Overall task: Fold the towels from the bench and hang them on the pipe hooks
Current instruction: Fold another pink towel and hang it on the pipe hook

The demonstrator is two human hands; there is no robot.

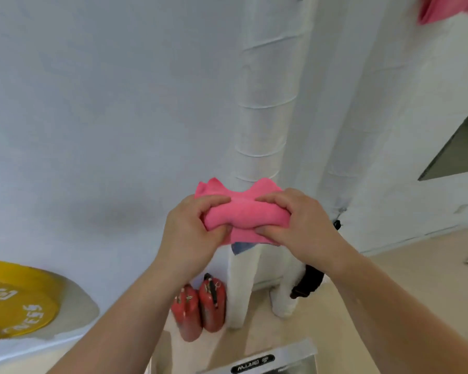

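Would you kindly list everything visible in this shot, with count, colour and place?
pink towel: one, pink, bunched at centre in front of the pipe
pink cloth: one, pink, top right corner, cut off by the frame
wrapped pipe: one, white, upright at centre against the wall
fire extinguishers: two, red, on the floor left of the pipe's foot
weight plate: one, yellow with white markings, lower left
blue-grey scrap: one, peeking out below the towel; what it is I cannot tell
black object: one, black, low to the right of the pipe
left hand: grips the towel's left end
right hand: grips the towel's right end
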